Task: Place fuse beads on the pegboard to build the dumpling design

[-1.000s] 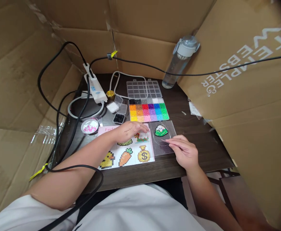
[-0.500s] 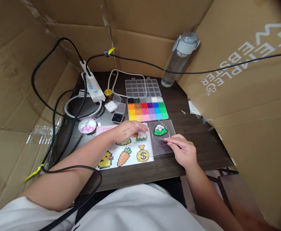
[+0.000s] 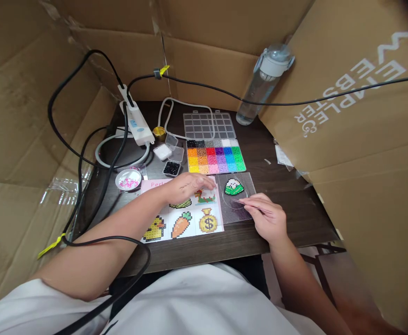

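My right hand pinches a pair of thin pinkish tweezers, whose tips point left over the clear pegboard. Just above the tips sits a bead figure in white and green with a black outline, shaped like a rice ball. A faint round outline shows on the board around the tips; I cannot tell what it is. My left hand is open, palm down, over the printed pattern sheet, its fingers reaching toward the board's left edge. Its arm and hand cover part of the sheet's pictures.
Behind the board lies a compartment box of coloured beads with its clear lid raised back. Small boxes hold black beads and white beads. A dish of pink beads, power strip, cables and a water bottle stand around.
The camera view has shifted slightly. Both hands and the tweezers keep nearly the same place and pose over the sheet and pegboard.
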The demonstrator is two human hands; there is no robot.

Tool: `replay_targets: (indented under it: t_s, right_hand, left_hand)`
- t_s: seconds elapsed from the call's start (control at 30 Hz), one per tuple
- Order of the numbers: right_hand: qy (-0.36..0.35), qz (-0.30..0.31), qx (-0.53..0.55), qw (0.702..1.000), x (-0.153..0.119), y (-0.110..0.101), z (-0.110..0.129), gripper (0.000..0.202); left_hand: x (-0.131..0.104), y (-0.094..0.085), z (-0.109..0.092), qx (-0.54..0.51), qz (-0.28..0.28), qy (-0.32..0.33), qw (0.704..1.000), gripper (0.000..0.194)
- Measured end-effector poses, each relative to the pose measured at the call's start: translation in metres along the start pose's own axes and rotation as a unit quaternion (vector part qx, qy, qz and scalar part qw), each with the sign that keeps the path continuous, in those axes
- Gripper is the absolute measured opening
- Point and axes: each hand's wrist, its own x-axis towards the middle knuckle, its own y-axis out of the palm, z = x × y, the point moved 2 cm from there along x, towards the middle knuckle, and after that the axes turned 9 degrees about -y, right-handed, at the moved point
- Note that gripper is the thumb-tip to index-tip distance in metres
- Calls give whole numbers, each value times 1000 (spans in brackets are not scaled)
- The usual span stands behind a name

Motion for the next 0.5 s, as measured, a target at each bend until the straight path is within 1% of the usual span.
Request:
replay_targets:
  t_s: [0.1,0.17,0.23,0.3,0.4,0.47,0.5]
  right_hand:
    - [4,-6,6,1000,-3,1,0,28]
    - [19,-18,11,1000,-4,0,3,27]
    - [40,-41,19,998,-3,-3,5,25]
    - [45,-78,31,996,5,-8,6,22]
    - [59,-134,35,989,35,-18,1,14]
    - [82,-159,32,983,64,-19,-5,10]
    - [91,-160,41,982,80,-17,-7,10]
  left_hand:
    - [0,0,-1,-8,-2,-5,1000,68]
    - [-1,0,-1,-12,-3,-8,1000,67]
    - [-2,0,-2,-14,-8,0,1000,68]
    - [-4,1,-2,-17,-9,2,1000,64]
    - [-6,2,-2,-24,-16,1,1000,64]
    - [-7,2,-4,-28,-19,-3,999,64]
    - [-7,2,-6,-23,-17,-8,1000,65]
